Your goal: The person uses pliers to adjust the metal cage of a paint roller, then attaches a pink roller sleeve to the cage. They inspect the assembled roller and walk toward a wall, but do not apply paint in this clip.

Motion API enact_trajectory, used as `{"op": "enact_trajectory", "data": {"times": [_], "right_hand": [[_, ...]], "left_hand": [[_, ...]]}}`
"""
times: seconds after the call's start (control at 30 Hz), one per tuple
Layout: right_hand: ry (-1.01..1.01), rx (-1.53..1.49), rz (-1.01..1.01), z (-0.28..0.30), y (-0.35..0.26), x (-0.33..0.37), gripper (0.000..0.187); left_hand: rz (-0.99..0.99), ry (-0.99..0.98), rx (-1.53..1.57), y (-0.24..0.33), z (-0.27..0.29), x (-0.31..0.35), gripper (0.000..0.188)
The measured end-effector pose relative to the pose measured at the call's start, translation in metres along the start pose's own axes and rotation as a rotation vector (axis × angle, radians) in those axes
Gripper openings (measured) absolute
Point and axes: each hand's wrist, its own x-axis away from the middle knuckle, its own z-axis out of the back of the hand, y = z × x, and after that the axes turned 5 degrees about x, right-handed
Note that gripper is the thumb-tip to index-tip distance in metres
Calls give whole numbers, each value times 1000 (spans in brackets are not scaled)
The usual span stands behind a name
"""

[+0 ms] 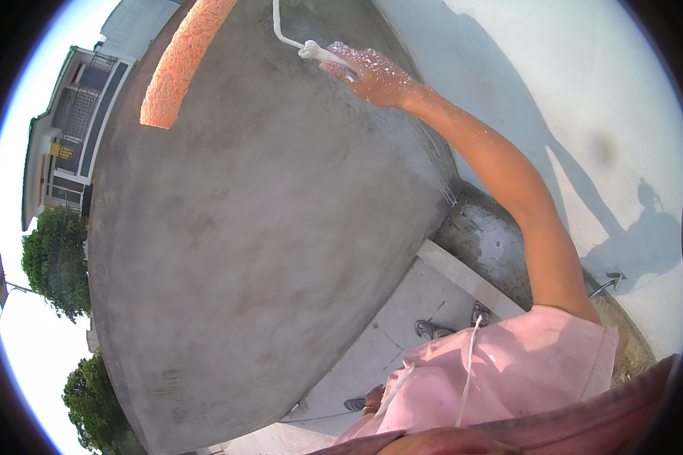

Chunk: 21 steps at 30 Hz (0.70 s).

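My right hand (372,77), speckled with white paint, is closed round the white handle of a paint roller. From its grip the roller's bent white rod (278,30) runs up past the top edge. The fluffy orange roller sleeve (178,68) hangs at the upper left, in front of a bare grey cement wall (265,227); I cannot tell whether it touches the wall. Low down beside my pink shirt (501,360), a small part of my left hand (374,398) shows, with a band at the wrist. Its fingers are mostly hidden.
A pale painted wall (584,98) on the right carries my shadow and meets the grey wall in a corner. A metal tap (615,282) sticks out low on it. Sandals (432,330) show on the light floor below, beside a raised ledge (470,277). Trees (55,262) and a house (72,129) stand beyond.
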Motion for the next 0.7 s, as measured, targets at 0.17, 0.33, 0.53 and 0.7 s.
{"op": "enact_trajectory", "data": {"times": [0.17, 0.33, 0.53, 0.7], "right_hand": [[-401, 73, -226, -71, 46, 78, 56], [-868, 471, -502, -29, 211, 364, 52], [-1083, 724, -917, 99, 228, 586, 35], [-952, 587, -878, 119, 198, 593, 47]], "left_hand": [[107, 31, 167, -58, -26, 56, 40], [131, 49, 259, -74, -25, 72, 42], [209, 72, 329, -95, 6, 83, 45], [257, 127, 512, -101, 43, 60, 48]]}}
